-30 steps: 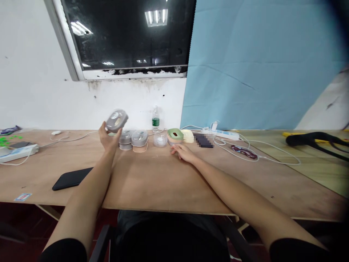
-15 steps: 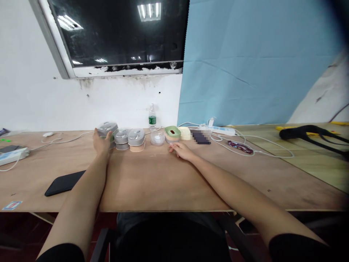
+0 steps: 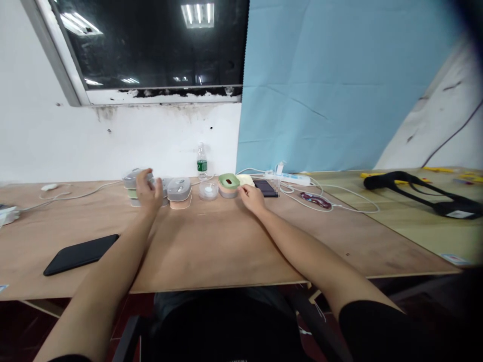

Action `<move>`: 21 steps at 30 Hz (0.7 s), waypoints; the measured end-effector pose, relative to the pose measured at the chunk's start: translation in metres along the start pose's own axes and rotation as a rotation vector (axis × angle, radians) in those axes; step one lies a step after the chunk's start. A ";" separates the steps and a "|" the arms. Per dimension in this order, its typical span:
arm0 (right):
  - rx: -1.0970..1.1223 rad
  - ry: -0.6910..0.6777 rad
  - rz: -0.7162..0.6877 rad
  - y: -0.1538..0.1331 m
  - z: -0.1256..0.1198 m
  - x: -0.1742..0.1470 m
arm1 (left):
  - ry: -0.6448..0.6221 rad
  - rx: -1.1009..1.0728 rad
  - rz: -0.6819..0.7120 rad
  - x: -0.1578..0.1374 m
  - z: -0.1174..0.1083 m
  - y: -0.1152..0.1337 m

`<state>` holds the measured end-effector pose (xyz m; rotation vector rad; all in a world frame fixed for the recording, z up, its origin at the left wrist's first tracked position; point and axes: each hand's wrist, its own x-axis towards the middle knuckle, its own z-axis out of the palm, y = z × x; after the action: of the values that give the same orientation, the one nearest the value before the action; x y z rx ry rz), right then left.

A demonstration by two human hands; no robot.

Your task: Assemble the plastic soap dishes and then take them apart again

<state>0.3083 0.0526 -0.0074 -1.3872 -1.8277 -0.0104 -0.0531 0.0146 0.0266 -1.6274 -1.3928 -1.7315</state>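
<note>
At left: grey box (image 3: 131, 177) now stacked, our left grip (image 3: 148, 192) released; right grip (image 3: 252, 197) by green box (image 3: 229, 186), hold unclear.

A dark window (image 3: 151, 45) is set in the white wall (image 3: 37, 136); strip lights (image 3: 198, 15) are seen reflected in its glass. Flaked paint (image 3: 143, 94) is noted along its lower edge. Right of the window, a blue sheet (image 3: 320, 95) is hung. Below it, a wooden table (image 3: 211, 246) is placed over red floor (image 3: 139, 303).
</note>
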 end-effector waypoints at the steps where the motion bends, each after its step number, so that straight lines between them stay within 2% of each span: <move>1: -0.041 0.000 -0.011 0.004 -0.001 0.002 | -0.068 -0.026 0.052 -0.008 0.004 0.014; 3: -0.114 -0.005 -0.006 0.012 0.000 0.007 | -0.289 -0.082 0.220 -0.029 0.011 0.043; 6: -0.250 -0.033 0.089 0.022 0.006 0.014 | -0.841 -0.165 0.630 -0.066 0.023 0.088; 8: -0.346 -0.084 0.125 0.026 0.012 0.018 | -1.060 -0.168 0.780 -0.085 0.032 0.115; 9: -0.382 -0.118 0.120 0.028 0.014 0.020 | -1.106 -0.158 0.800 -0.091 0.037 0.126; 11: -0.422 -0.182 0.089 0.030 0.018 0.021 | -1.095 -0.134 0.703 -0.096 0.046 0.141; 13: -0.432 -0.213 0.059 0.032 0.019 0.021 | -1.089 -0.137 0.639 -0.095 0.050 0.145; 17: -0.403 -0.194 0.056 0.039 0.019 0.020 | -1.106 -0.192 0.572 -0.083 0.044 0.127; 21: -0.355 -0.135 0.129 0.045 0.020 0.020 | -1.036 -0.173 0.446 -0.068 0.033 0.106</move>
<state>0.3313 0.0955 -0.0286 -1.7890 -1.9076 -0.1866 0.0670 -0.0268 0.0009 -2.8592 -1.0652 -0.7370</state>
